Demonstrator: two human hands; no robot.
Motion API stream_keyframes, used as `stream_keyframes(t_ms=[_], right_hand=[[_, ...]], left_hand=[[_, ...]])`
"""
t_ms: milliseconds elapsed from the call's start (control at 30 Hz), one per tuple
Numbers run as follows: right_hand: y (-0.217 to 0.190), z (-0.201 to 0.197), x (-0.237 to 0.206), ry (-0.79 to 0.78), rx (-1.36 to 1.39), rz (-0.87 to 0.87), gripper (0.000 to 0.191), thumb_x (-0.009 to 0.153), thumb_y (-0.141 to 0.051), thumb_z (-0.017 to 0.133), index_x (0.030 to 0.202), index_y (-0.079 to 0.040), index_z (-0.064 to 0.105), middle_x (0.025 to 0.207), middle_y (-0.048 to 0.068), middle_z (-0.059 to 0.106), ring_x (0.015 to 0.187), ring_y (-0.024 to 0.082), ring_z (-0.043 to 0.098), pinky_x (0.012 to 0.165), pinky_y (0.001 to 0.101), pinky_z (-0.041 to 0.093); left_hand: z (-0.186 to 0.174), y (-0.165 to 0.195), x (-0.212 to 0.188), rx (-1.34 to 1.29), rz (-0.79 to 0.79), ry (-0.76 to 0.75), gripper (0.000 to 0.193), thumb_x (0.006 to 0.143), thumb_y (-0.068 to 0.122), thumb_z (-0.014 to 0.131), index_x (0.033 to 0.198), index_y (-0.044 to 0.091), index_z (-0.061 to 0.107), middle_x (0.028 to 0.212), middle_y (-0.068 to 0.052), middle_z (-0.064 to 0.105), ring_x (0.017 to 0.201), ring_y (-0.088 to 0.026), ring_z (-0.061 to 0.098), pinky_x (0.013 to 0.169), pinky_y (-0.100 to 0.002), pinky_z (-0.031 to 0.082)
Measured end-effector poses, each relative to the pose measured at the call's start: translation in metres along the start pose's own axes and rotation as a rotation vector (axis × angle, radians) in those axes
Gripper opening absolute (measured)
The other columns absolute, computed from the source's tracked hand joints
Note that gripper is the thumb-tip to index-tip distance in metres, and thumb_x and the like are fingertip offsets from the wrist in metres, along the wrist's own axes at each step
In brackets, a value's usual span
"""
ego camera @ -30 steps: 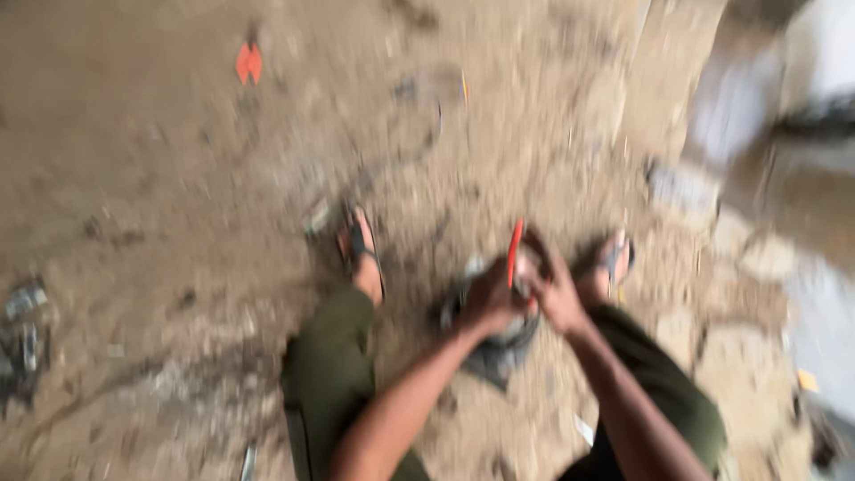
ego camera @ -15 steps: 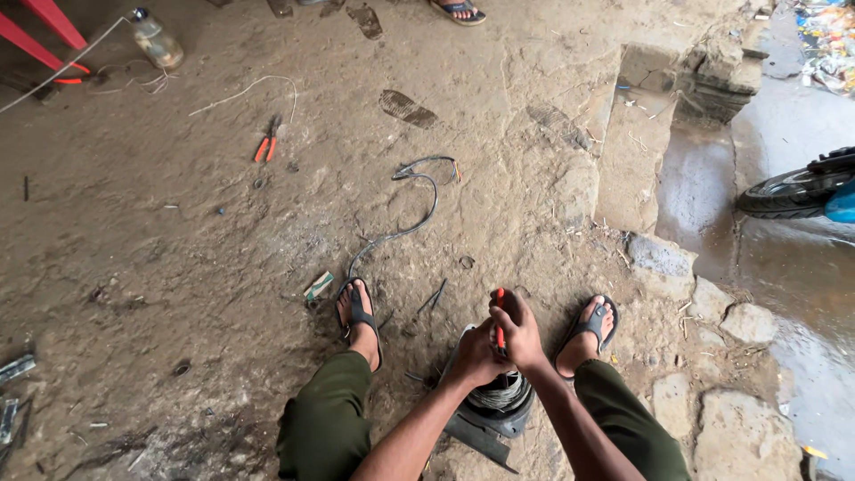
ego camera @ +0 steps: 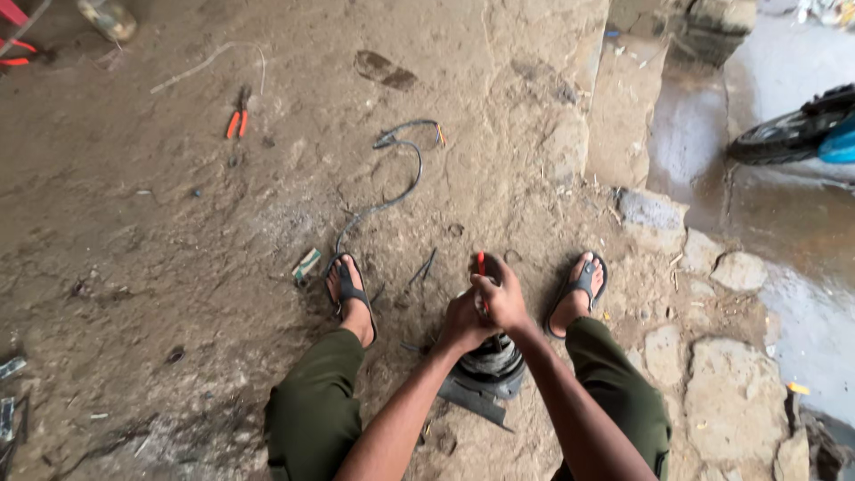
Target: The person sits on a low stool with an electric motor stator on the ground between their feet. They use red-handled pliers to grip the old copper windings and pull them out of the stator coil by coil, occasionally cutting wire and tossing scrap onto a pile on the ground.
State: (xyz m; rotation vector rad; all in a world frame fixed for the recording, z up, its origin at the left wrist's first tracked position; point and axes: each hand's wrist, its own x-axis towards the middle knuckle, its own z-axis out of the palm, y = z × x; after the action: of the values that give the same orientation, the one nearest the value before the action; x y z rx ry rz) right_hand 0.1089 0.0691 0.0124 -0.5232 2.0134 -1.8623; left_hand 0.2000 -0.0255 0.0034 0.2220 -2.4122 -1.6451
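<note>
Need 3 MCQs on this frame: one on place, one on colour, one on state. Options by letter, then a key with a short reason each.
1. Where do the orange-handled pliers lie?
A. on the dirt floor at upper left, far from the hands
B. under the right foot
C. in the left hand

2. What colour is the handle of the tool held in the right hand?
A. blue
B. red
C. white

3. How do the hands stand?
A. both resting on the knees
B. both close together over the dark round part between the feet
C. one raised overhead

Key: 1 A, the pliers lie apart on bare dirt. 2 B, a red tip sticks up above the fingers. 3 B, the left hand touches the right hand over the part.
</note>
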Motion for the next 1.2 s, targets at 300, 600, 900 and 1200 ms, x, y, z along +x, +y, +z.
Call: stream_keyframes(t_ms=[300, 600, 900, 1200], right_hand=[[-0.014, -0.028, -0.028, -0.132, 0.138, 0.11, 0.072, 0.088, -0.011, 0.057, 0.156, -0.006, 0.032, 0.154, 0.013, 0.047, 0.145, 0.025, 0.042, 0.117, 0.0402, 0.033], [-0.008, -0.034, -0.031, 0.154, -0.01, -0.001, 0.054, 0.096, -0.024, 0.06, 0.143, 0.001, 0.053, 0.137, 0.014, 0.06, 0.128, 0.026, 0.056, 0.11, 0.0393, 0.044], [-0.014, -0.027, -0.017, 0.014, 0.239, -0.005, 0.025, 0.104, -0.016, 0.055, 0.118, 0.004, 0.06, 0.102, 0.012, 0.064, 0.092, 0.023, 0.058, 0.085, 0.0366, 0.05], [-0.003, -0.034, -0.028, -0.189, 0.167, 0.119, 0.076, 0.093, -0.015, 0.049, 0.164, -0.006, 0.022, 0.166, 0.023, 0.036, 0.156, 0.035, 0.034, 0.128, 0.0503, 0.031]], left_hand=[[0.016, 0.006, 0.001, 0.105, 0.13, 0.03, 0.06, 0.065, 0.024, 0.092, 0.116, 0.008, 0.064, 0.102, -0.015, 0.074, 0.092, -0.035, 0.072, 0.076, -0.045, 0.057], [0.035, 0.003, -0.01, 0.096, 0.021, -0.076, 0.104, 0.071, 0.039, 0.086, 0.16, 0.01, 0.04, 0.106, -0.017, 0.071, 0.093, -0.038, 0.07, 0.076, -0.046, 0.057], [0.034, -0.01, -0.004, -0.01, 0.142, 0.039, 0.06, 0.058, 0.03, 0.092, 0.105, 0.005, 0.065, 0.078, -0.011, 0.069, 0.072, -0.03, 0.07, 0.066, -0.041, 0.056], [0.023, -0.02, 0.001, 0.03, 0.042, -0.081, 0.084, 0.053, 0.035, 0.098, 0.114, 0.0, 0.051, 0.095, -0.015, 0.068, 0.077, -0.029, 0.071, 0.065, -0.039, 0.058]])
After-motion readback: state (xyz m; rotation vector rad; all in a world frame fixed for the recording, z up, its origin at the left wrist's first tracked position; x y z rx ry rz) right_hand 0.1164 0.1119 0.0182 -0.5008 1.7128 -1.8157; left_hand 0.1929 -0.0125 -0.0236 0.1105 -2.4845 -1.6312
